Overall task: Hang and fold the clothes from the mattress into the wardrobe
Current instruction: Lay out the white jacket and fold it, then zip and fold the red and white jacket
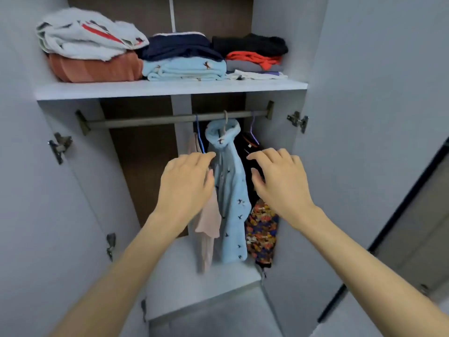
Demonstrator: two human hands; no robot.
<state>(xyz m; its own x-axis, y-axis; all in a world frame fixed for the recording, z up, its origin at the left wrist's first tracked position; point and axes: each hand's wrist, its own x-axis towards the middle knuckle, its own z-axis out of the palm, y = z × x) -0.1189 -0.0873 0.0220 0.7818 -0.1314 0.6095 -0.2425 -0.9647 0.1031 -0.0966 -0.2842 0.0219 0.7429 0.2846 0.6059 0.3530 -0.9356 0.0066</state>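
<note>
A light blue garment with small dark bird prints (pixel 232 198) hangs on a hanger from the wardrobe rail (pixel 155 121). A pink garment (pixel 209 222) hangs to its left and a dark floral one (pixel 262 234) to its right. My left hand (pixel 187 183) is at the blue garment's left side, fingers relaxed, with its fingertips at the cloth. My right hand (pixel 279 178) hovers at its right side, fingers spread and holding nothing.
The shelf (pixel 170 90) above the rail carries folded piles: white and rust (pixel 90 49), navy and light blue (pixel 182 59), black, red and white (pixel 255 54). Both wardrobe doors (pixel 364 117) stand open. The left half of the rail is bare.
</note>
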